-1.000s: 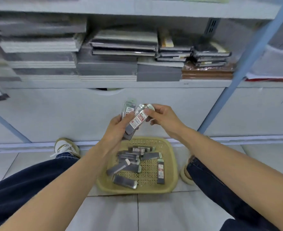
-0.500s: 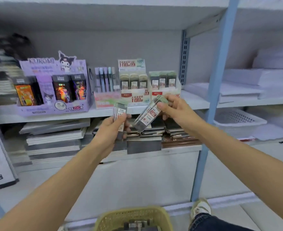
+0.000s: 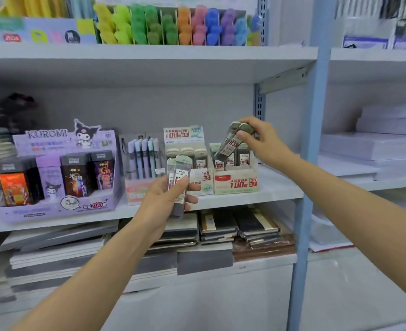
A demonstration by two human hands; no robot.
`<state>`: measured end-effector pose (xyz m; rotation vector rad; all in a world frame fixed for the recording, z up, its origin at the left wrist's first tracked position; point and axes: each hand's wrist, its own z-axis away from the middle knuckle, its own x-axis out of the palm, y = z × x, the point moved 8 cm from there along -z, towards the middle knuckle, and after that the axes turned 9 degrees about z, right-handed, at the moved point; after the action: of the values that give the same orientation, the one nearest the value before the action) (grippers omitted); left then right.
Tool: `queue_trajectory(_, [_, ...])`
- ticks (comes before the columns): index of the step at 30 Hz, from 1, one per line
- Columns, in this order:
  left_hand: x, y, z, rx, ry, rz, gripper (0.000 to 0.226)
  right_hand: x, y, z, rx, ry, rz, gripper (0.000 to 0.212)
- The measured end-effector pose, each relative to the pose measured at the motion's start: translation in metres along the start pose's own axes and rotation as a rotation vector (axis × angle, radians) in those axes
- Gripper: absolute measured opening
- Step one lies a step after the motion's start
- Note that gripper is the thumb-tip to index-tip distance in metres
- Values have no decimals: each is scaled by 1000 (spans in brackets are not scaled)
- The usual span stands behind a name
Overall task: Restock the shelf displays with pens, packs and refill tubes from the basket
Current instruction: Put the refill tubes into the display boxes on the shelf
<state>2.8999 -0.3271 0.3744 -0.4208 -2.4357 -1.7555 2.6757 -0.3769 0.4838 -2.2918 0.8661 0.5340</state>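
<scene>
Along the middle shelf (image 3: 278, 187), with notebooks (image 3: 221, 225) lying stacked underneath, a purple Kuromi display (image 3: 61, 175) is standing at the left. To its right a pen pack (image 3: 142, 161) is sitting, then the 0.5 box (image 3: 204, 180) and the 0.7 box (image 3: 235, 185). The person's right hand (image 3: 261, 144) is pinching a pair of tubes (image 3: 232, 143) by their capped tops and holding them tilted, lower ends at the tubes already standing in the 0.7 box; whether they are touching I cannot tell. The left hand (image 3: 161, 201) is gripping the upright tubes (image 3: 180, 182), at least two, in front of the 0.5 box, with the thumb lying across their labels.
</scene>
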Motion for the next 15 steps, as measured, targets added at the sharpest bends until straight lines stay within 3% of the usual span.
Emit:
queue_trajectory(7, [-4,-7,-20,17,-19,6,23,31,10,-20,-90,-75,185,27])
queue_trajectory(15, [0,-15,-26,7,-28,19,21,28,21,-28,-5,-56,37,34])
